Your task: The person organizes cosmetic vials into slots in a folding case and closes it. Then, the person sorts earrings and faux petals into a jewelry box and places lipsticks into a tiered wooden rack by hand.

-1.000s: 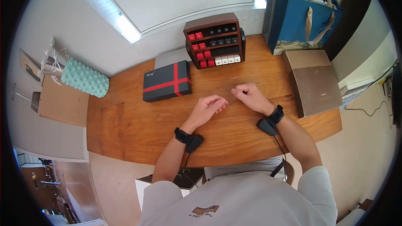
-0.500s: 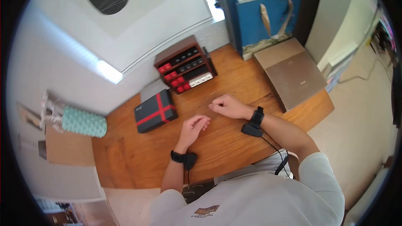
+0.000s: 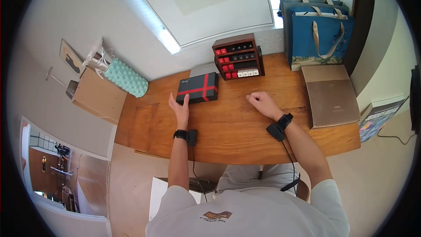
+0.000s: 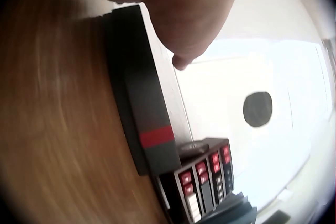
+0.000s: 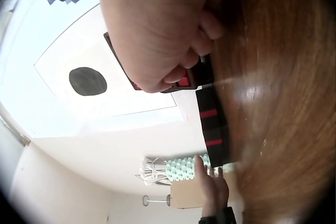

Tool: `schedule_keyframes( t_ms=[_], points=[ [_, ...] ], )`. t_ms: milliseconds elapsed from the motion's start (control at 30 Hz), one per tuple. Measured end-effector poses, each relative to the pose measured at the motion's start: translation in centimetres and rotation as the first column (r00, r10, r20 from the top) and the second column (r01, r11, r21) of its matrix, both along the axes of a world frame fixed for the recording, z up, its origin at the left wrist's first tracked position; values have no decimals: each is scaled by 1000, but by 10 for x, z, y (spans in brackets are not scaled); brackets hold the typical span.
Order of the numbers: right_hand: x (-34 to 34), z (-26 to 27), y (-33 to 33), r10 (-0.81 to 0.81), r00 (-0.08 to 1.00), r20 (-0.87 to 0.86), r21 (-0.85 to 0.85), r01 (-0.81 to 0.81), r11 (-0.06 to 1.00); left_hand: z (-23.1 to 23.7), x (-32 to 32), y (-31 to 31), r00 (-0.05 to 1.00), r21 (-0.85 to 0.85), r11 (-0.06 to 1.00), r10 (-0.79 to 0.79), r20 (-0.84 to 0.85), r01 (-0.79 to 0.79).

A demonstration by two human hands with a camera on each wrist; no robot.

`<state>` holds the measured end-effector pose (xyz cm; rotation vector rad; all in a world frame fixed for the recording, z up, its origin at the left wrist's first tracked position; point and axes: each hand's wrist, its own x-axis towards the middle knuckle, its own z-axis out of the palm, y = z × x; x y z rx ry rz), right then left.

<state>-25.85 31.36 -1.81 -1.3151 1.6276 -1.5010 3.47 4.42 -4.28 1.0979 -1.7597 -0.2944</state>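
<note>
A black gift box [image 3: 197,88] with crossed red ribbon bands lies on the wooden desk. My left hand [image 3: 180,109] is at its near left corner, with thumb and fingers spread apart and nothing held between them. In the left wrist view, that hand [image 4: 178,8] overlaps the far end of the box [image 4: 144,98]. Farther right, my right hand [image 3: 265,104] is low over the desk, holding nothing. Its fingers [image 5: 189,58] are loosely curled in the right wrist view. Behind both hands stands a dark wooden rack [image 3: 239,57] with red, black and white blocks on its shelves.
A brown flat box [image 3: 331,98] lies at the desk's right end, with blue paper bags [image 3: 322,39] behind it. At the left stand a mint-green bumpy cylinder [image 3: 127,77] and a cardboard box [image 3: 100,94]. A grey flat thing [image 3: 204,70] sits behind the gift box.
My left hand has moved left, away from the right hand, to the gift box, and its fingers have spread. The right hand stays in about the same place. The head view has swung.
</note>
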Motion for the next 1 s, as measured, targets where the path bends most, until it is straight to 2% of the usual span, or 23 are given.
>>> schedule_keyframes(
  t_ms=[33, 67, 100, 133, 200, 300, 533, 600, 733, 1000],
  points=[
    [1, -2, 0, 8, 1000, -1, -4, -8, 1000, -6, 5, -8, 989, 174, 976, -118, -92, 133],
    [0, -3, 0, 1, 1000, -14, -8, -1, 1000, 0, 5, -7, 954, 327, 904, -218, -204, 276],
    [0, -3, -2, -7, 1000, -26, -11, 7, 1000, 3, 4, -4, 975, 259, 940, -214, -60, 223],
    [-1, -4, -4, -3, 1000, -29, -11, 2, 1000, 6, 5, -3, 976, 259, 941, -210, -62, 219],
    [0, -3, -3, -2, 1000, -22, 12, 2, 1000, 15, 4, 4, 973, 298, 933, -225, 53, 199],
    [1, 0, -2, -6, 999, -33, 42, 7, 999, 5, 8, -6, 965, 242, 939, -260, 30, 245],
    [3, -4, -3, -7, 999, -38, 82, 10, 997, 0, 15, -4, 951, 235, 921, -300, -79, 310],
    [3, -2, -3, -16, 1000, -21, 53, 17, 998, 4, 12, -1, 910, 224, 885, -413, -31, 409],
    [-1, -16, -5, -6, 1000, -2, 78, 6, 997, 10, 10, 2, 916, 207, 898, -401, 21, 388],
    [2, -9, -4, -12, 1000, -14, 82, 13, 997, 1, 10, -5, 921, 198, 908, -386, 54, 369]
  ],
)
